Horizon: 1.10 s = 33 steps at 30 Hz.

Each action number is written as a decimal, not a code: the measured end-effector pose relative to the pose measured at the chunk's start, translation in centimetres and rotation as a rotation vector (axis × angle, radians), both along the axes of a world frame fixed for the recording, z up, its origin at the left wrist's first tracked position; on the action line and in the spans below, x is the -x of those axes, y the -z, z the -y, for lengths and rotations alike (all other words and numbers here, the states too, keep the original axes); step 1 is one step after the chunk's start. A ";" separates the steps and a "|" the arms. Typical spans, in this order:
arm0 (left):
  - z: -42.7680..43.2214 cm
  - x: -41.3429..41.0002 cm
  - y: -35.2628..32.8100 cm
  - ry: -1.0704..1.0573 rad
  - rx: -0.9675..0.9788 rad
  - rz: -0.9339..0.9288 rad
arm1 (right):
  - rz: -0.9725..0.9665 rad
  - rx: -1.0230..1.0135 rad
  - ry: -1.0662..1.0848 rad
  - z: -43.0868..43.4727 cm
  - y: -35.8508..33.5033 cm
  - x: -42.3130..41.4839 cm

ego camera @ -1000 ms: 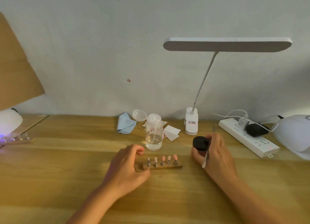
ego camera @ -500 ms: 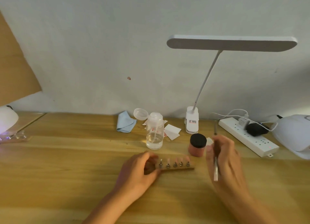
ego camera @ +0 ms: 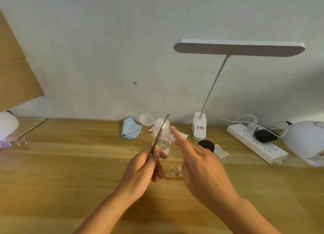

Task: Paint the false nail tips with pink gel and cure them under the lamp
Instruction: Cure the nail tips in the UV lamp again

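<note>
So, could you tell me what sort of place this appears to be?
Probably a home nail-art desk: a wooden table against a plain wall, with a white curing lamp, a clip-on desk lamp and nail tips on a small stand.

Soft, even light is falling over the scene, fairly dim, and casting only faint shadows on the wooden worktop. A violet glow is showing at the far left edge beneath a white dome. Motion blur is smearing the right hand, the left hand and the thin brush. Wide-angle distortion is bending the worktop's back edge and stretching the corners.
</note>
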<state>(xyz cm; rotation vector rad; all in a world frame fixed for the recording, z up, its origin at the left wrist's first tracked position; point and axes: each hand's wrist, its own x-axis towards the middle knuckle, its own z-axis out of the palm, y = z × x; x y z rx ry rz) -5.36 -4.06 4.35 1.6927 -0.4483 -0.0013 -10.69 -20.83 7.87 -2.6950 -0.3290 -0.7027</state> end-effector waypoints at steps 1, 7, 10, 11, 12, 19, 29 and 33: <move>-0.6 -0.5 0.4 -0.056 -0.021 0.015 | 0.007 -0.116 0.094 1.0 0.5 0.6; -0.8 -2.0 3.3 -0.222 -0.055 -0.009 | -0.390 -0.215 0.384 6.1 4.7 2.4; -0.7 -1.7 3.6 -0.223 -0.051 0.014 | -0.477 -0.155 0.333 6.6 4.5 1.1; -1.0 -1.4 3.6 -0.231 -0.044 0.037 | -0.491 -0.173 0.314 6.7 4.2 0.7; -1.2 -1.1 3.5 -0.243 -0.037 0.060 | -0.495 -0.194 0.300 6.9 4.0 0.4; -1.1 -1.1 3.3 -0.229 0.050 -0.086 | -0.443 -0.259 0.330 8.8 3.9 3.4; 6.7 -2.5 2.1 -0.336 0.198 -0.016 | -0.079 -0.887 0.892 27.8 4.3 16.2; 10.6 -2.3 2.3 -0.426 0.285 0.045 | 0.104 -1.008 1.108 33.5 5.9 16.1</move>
